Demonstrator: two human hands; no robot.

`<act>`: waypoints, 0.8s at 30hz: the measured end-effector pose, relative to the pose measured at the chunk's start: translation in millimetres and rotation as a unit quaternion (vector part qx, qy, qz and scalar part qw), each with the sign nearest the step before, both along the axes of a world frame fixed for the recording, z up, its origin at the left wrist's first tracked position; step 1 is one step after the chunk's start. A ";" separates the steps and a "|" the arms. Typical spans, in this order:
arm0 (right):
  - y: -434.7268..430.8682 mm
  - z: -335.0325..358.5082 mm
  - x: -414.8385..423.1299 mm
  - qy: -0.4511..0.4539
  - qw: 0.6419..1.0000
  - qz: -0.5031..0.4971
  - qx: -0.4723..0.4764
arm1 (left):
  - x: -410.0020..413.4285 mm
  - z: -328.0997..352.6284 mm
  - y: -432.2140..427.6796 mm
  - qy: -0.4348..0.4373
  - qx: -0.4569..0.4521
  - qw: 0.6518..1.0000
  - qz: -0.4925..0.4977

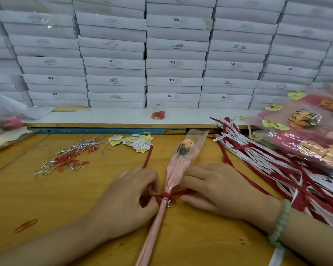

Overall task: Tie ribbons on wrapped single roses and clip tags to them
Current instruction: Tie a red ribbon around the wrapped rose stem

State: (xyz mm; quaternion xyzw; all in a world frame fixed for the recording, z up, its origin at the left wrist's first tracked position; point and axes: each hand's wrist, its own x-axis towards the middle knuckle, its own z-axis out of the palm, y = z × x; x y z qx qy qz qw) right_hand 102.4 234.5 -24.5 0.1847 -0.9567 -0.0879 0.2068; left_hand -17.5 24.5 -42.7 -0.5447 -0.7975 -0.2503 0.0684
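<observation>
Rose: wrapped rose (pixel 183 156) lies on the wooden table (pixel 46 198), bloom far and stem near, running between the two hands. It has a clear sleeve over pink paper.
Ribbon: red ribbon (pixel 166 195) is wound round the stem where the wrap narrows, touching a silver wire tie (pixel 169 202) just below it. One end leads off to each side.
Left hand: left hand (pixel 127 200) has curled fingers pinching the ribbon's left end just beside the stem. A long tail runs out from behind the hand toward the far side.
Right hand: right hand (pixel 219 191) pinches the right end between thumb and fingers, close to the stem. A green bead bracelet (pixel 279 225) sits at the wrist.
Tags: loose heap of paper tags (pixel 138 143) lies far of the left hand.
Clips: scatter of red and silver paper clips (pixel 69 160) lies at left. One lone red clip (pixel 25 225) lies near left.
Spare ribbons: red and white ribbon bundle (pixel 258 156) is fanned out at right.
Tagged roses: pile of wrapped roses (pixel 306 135) at far right, with yellow tags on them.
Backdrop: stacked white boxes (pixel 173 54) form a wall at the far side.
</observation>
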 end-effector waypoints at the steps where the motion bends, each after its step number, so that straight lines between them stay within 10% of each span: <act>1: -2.6 0.1 0.5 -0.016 1.000 -0.004 0.001 | 0.0 -0.6 -0.3 0.001 -0.012 1.000 -0.005; 15: -4.8 -1.0 0.7 -0.080 0.992 -0.050 -0.081 | -3.4 2.4 0.3 -0.141 0.047 0.986 -0.073; 24: -2.0 -3.0 -0.6 -0.096 0.991 -0.060 -0.076 | -5.8 7.9 2.2 -0.498 0.173 0.837 -0.148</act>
